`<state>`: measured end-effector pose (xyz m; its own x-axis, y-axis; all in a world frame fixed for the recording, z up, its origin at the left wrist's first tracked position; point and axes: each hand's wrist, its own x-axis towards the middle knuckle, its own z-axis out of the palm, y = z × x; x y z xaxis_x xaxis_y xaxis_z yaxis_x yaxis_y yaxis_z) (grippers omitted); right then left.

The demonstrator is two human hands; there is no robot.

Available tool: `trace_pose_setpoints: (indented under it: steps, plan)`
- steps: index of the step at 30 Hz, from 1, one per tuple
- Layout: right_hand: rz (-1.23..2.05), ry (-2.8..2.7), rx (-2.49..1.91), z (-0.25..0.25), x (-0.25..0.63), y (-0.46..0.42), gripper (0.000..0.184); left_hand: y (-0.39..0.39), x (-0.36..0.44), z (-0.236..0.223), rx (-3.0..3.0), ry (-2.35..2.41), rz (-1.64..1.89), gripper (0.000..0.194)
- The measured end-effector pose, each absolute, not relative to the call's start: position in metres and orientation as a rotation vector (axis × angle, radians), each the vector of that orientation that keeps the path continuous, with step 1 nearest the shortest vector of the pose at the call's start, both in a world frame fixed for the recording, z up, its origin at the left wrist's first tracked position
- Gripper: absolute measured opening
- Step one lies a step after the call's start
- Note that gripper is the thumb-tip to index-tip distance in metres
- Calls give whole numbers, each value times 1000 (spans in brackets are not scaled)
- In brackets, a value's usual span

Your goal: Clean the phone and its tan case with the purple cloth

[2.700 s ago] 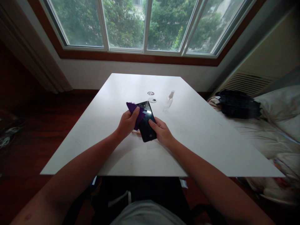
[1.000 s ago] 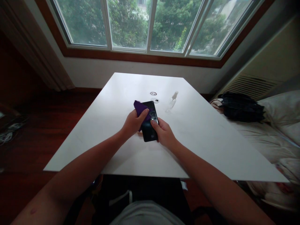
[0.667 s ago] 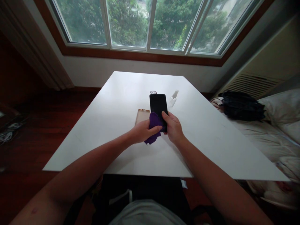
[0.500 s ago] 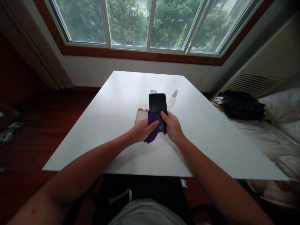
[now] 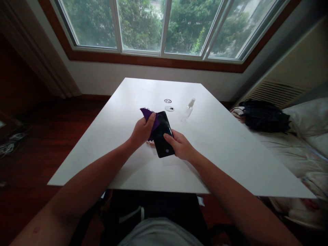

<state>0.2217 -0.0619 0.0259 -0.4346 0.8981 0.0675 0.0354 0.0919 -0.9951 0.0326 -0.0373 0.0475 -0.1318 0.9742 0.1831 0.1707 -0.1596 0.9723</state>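
A black smartphone is tilted above the table, gripped along its right side by my right hand, thumb on its face. My left hand pinches a purple cloth against the phone's upper left edge. Beneath the phone, most of a phone case is hidden; only a brownish edge shows. Beyond the phone lie two small round items, a patterned disc and a pale disc with a dark spot. To their right stands a clear spray bottle.
The white table reaches toward a wall under a wide window. On the right, a dark bundle rests on pale bedding. Cables lie on the dark red floor at the left.
The phone has tilted and come nearer to me. My left hand has moved with the cloth from the phone's lower part to its upper left edge. The pale disc now shows.
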Motion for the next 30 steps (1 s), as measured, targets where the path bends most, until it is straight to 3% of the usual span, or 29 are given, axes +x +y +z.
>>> trace_pose_setpoints:
  steps: [7,13,24,30]
  plan:
    - [1422,-1653,-971,25,219,-64,44,-33,26,55,1232,1249,1382,52]
    - [1488,-1368,-973,30,211,-63,49,-44,38,49,1320,1171,1166,46]
    - [1207,-1192,-1142,35,224,-49,52,-65,58,40,1701,1038,811,36]
    - [1122,-1333,-1112,34,227,-53,51,-62,52,41,1781,1009,885,34]
